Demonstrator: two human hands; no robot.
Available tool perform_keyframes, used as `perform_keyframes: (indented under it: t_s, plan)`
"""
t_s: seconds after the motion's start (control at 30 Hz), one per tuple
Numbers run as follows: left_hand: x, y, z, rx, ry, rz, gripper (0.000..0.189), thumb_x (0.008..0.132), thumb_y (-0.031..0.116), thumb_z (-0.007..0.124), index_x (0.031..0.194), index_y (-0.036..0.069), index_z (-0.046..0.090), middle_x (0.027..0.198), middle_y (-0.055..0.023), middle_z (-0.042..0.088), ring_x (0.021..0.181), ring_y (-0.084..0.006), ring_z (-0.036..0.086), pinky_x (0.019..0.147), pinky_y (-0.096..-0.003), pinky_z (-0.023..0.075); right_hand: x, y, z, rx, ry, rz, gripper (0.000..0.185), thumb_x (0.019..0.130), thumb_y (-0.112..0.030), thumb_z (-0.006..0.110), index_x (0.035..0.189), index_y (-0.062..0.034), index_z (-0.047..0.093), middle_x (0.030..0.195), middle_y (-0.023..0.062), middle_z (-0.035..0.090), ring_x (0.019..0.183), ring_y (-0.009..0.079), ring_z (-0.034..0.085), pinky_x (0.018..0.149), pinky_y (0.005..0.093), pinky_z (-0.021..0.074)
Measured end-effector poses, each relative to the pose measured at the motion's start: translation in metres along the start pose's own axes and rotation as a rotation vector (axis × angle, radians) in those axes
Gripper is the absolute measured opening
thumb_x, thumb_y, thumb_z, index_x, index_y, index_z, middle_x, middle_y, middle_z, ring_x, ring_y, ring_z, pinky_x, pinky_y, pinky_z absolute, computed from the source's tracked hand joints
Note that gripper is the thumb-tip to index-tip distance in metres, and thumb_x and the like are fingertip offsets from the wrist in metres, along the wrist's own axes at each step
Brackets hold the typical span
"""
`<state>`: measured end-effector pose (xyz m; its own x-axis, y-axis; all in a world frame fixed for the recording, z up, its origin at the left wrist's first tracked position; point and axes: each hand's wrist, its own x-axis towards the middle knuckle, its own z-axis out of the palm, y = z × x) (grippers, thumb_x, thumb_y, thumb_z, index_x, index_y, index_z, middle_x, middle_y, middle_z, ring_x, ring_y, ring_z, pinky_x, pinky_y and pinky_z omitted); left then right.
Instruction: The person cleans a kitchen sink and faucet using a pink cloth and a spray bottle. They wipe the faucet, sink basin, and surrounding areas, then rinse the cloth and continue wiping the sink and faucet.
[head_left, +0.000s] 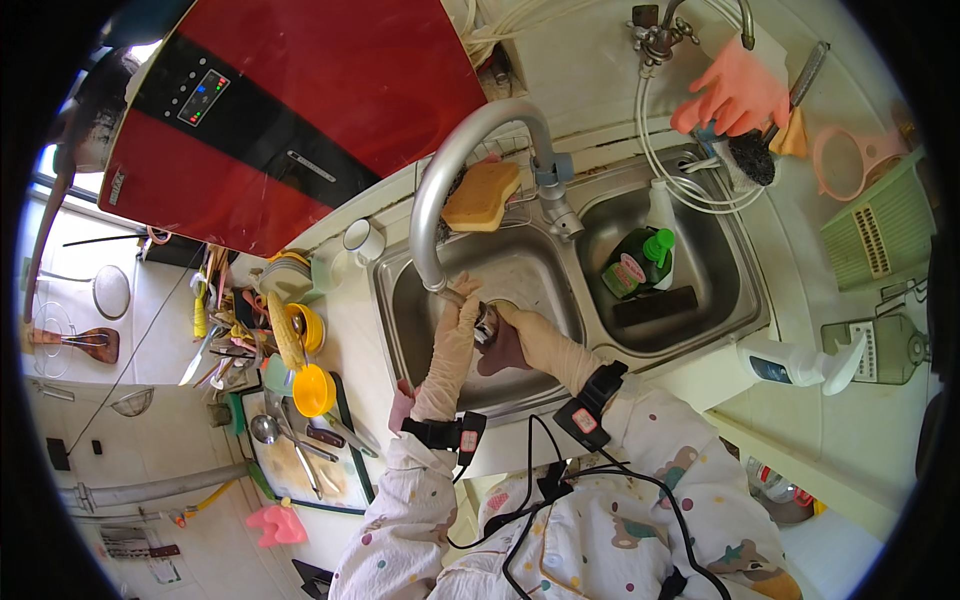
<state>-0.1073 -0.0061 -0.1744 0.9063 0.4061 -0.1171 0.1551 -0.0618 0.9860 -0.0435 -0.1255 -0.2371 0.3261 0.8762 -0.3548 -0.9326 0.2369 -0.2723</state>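
Note:
Both hands wear pale, thin gloves and meet over the left bowl of the stainless steel sink (559, 281). My left hand (455, 326) grips the lower end of the gooseneck faucet (431, 217), just above its shiny spout head (486, 324). With my right hand (541, 339) I hold a mauve cloth (504, 352) against that spout head. The cloth hangs partly below the fingers, and my hands hide some of the spout. No water stream shows.
A yellow sponge (481, 196) lies on a wire rack behind the faucet. The right bowl holds a green soap bottle (631, 266) and a dark block (655, 306). A white spray bottle (787, 364) lies at right. Utensils cover a cutting board (341, 480) at left. Black cables (531, 491) cross my front.

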Motion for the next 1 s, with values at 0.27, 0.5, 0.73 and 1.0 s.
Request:
perform_keyframes:
  t_s: [0.27,0.5,0.73,1.0]
  plan:
    - [-0.014,0.007,-0.006,0.111,0.096,0.015,0.052,0.088,0.038,0.052,0.125,0.002,0.045,0.121,-0.0109,0.049,0.111,-0.0148,0.043,0.095,-0.028,0.0323,-0.04,-0.02,0.01,-0.252,0.153,0.046,0.02,0.09,-0.012,0.041,0.104,-0.0007,0.049,0.089,0.01,0.058,0.074,0.0191,0.055,0.063,0.0298,0.0472]
    - [-0.057,-0.042,-0.021,-0.843,-0.063,-0.813,0.064,0.083,0.056,0.049,0.12,0.003,0.047,0.117,-0.0119,0.052,0.109,-0.0246,0.049,0.092,-0.035,0.0396,-0.027,0.021,0.023,-0.909,0.169,-0.184,0.024,0.087,-0.008,0.046,0.109,-0.0009,0.051,0.095,0.0053,0.059,0.078,0.0148,0.055,0.068,0.0252,0.0463]
    - [-0.051,-0.062,-0.008,-1.168,0.128,-0.483,0.047,0.092,0.039,0.041,0.12,0.002,0.042,0.12,-0.0133,0.051,0.111,-0.0288,0.048,0.094,-0.0479,0.0378,-0.026,0.025,0.035,-1.426,0.08,-0.504,0.028,0.078,-0.012,0.057,0.105,-0.0035,0.055,0.101,0.0132,0.058,0.088,0.0253,0.058,0.075,0.0316,0.047]
    - [-0.051,-0.038,0.007,-0.647,0.193,-0.151,0.054,0.094,0.046,0.031,0.12,-0.001,0.043,0.108,-0.0115,0.057,0.08,-0.017,0.059,0.065,-0.0274,0.0478,-0.015,-0.041,0.048,-1.502,0.249,-0.763,0.048,0.081,-0.019,0.063,0.124,-0.0083,0.045,0.109,0.007,0.054,0.101,0.0168,0.052,0.084,0.0269,0.0424]
